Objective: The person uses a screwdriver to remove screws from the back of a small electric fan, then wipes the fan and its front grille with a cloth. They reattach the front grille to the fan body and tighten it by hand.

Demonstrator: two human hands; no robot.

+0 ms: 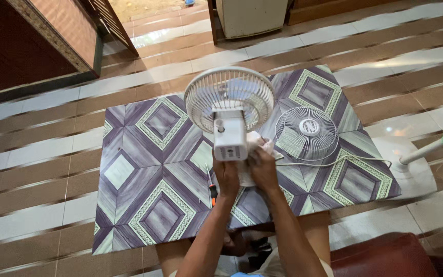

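White fan head (230, 110), rear cage facing the camera, motor housing toward the person, held above a patterned mat (144, 169) on the striped floor (37, 215). The left hand (226, 177) has its grip clenched on the underside of the housing; the right hand (263, 169) grasps a white cloth (259, 141) against the housing's side. The detached front grille (306, 132) lies flat to the right, a screwdriver (212, 188) just left of the left hand.

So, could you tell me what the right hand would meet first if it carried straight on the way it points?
Probably the crumpled cloth just beyond the right hand, then the loose fan grille lying on the mat; depth is uncertain.
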